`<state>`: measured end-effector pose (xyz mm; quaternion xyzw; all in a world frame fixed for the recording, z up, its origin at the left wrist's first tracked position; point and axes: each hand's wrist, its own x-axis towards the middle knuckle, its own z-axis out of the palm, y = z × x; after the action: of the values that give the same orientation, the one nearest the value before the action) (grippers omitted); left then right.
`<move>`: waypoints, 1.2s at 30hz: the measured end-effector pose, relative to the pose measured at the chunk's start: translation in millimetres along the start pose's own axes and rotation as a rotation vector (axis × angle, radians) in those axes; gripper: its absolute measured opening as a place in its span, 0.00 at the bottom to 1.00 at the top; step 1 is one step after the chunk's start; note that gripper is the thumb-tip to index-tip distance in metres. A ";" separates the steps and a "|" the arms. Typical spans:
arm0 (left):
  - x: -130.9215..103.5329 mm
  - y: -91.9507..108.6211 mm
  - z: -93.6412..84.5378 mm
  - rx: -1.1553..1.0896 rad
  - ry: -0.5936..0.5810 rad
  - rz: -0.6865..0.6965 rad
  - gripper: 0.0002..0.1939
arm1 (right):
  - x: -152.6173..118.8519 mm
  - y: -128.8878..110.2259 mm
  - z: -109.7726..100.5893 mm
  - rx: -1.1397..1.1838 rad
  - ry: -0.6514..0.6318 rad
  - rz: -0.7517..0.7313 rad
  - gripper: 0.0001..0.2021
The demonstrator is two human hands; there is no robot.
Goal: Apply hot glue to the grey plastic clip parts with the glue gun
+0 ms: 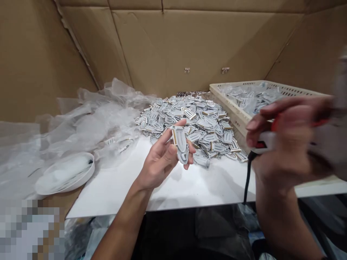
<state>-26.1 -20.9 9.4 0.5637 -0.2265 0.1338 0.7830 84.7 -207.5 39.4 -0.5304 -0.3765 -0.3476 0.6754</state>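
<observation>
1. The left hand [162, 159] is raised above the middle of the white tabletop [114, 187], palm turned inward, its fingers [173, 128] pinching a flat grey plastic piece with a tan striped panel [181, 144]; the piece stands upright between thumb and fingertips.
2. The right hand [287, 144] is blurred, above the tabletop's right edge. Its fingers are clenched around a white and red hand tool [267, 141], from which a black cord [247, 177] hangs down past the front edge.
3. Just behind the held piece, a large heap of similar grey and tan flat pieces [195, 119] covers the far middle of the tabletop.
4. At the far right corner sits a cream perforated plastic basket [238, 117], holding more grey pieces in clear wrapping.
5. Crumpled clear plastic bags [92, 119] spread along the left edge, and a shallow white round dish [65, 173] lies near the front left corner.
6. Brown cardboard walls [189, 39] enclose the tabletop behind and at both sides.
</observation>
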 end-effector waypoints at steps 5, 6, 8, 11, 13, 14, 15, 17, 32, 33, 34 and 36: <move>-2.4 0.5 -1.5 0.034 0.003 0.007 0.30 | -3.4 -2.8 13.3 0.024 -0.236 0.202 0.09; -2.7 0.2 -1.8 0.044 -0.001 0.004 0.30 | -6.8 -3.1 15.2 -0.002 -0.272 0.250 0.10; -3.0 -1.0 -2.4 0.059 -0.015 0.001 0.30 | -13.7 -5.3 19.4 -0.033 -0.317 0.296 0.10; -3.4 -2.6 -3.1 0.062 -0.033 -0.010 0.29 | -20.9 -11.9 28.0 0.019 -0.359 0.351 0.07; -3.8 -2.7 -2.9 0.061 -0.031 -0.017 0.29 | -23.9 -16.3 34.2 0.130 -0.393 0.428 0.09; -4.0 -2.5 -2.5 0.059 -0.027 -0.020 0.29 | -25.1 -18.0 37.0 0.188 -0.398 0.467 0.09; -4.2 -2.1 -1.9 0.056 -0.018 -0.025 0.29 | -26.3 -19.2 39.4 0.239 -0.398 0.505 0.09; -4.3 -1.2 -0.5 0.052 -0.005 -0.040 0.27 | -28.4 -20.1 42.7 0.308 -0.389 0.576 0.09; -3.6 -0.9 -1.1 0.021 -0.038 -0.039 0.25 | -28.9 -16.2 40.1 0.132 -0.316 0.560 0.09; -4.2 -0.6 -1.3 0.024 -0.033 -0.045 0.25 | -28.7 -15.8 39.2 0.106 -0.312 0.561 0.09; -4.5 -0.4 -1.4 0.025 -0.030 -0.048 0.26 | -28.5 -15.7 38.6 0.093 -0.309 0.561 0.09; -4.2 -0.3 -1.4 0.023 -0.030 -0.045 0.26 | -28.7 -16.6 38.1 0.131 -0.323 0.565 0.10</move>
<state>-29.3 -19.5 6.6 0.5793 -0.2238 0.1104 0.7759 51.3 -171.4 27.6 -0.6177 -0.3383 -0.0333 0.7092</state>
